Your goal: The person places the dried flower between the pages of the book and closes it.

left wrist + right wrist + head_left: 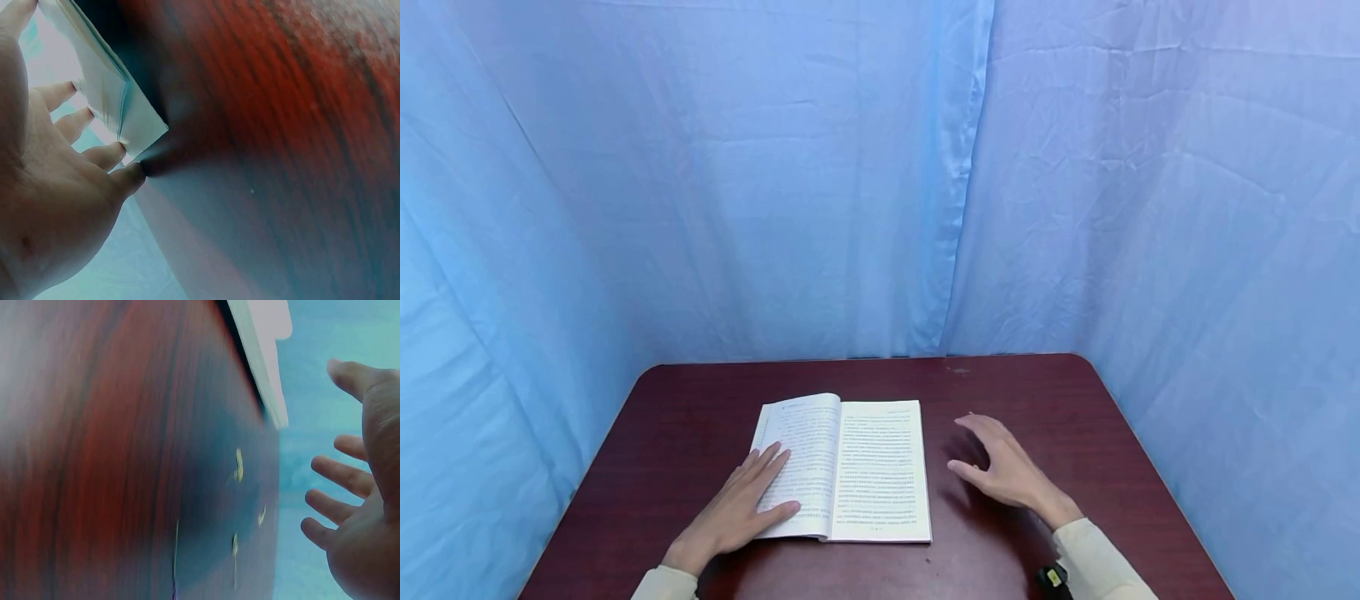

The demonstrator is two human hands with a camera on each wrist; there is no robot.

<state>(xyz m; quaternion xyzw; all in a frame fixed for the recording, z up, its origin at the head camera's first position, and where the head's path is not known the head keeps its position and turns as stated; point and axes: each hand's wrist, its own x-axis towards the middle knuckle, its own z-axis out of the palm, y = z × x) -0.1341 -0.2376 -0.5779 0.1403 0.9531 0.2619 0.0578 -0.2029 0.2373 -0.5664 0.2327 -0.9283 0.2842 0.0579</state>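
Observation:
An open book (880, 475) with printed pages lies on the dark red table, its left page bowed up near the spine. My left hand (737, 508) rests on the left page with fingers spread and straight. In the left wrist view, the fingertips of the left hand (69, 169) touch the book's edge (106, 81). To the right of the book, my right hand (1007, 467) hovers over the table, apart from the pages, holding nothing. In the right wrist view the right hand (356, 500) has its thumb and fingers apart, and the book (259, 356) shows beyond.
The wood-grain table (1000, 383) has rounded far corners. Blue curtains (775, 183) hang behind it and at both sides. Small pale marks (239, 464) show on the tabletop in the right wrist view. A black device (1052, 577) sits at the right wrist.

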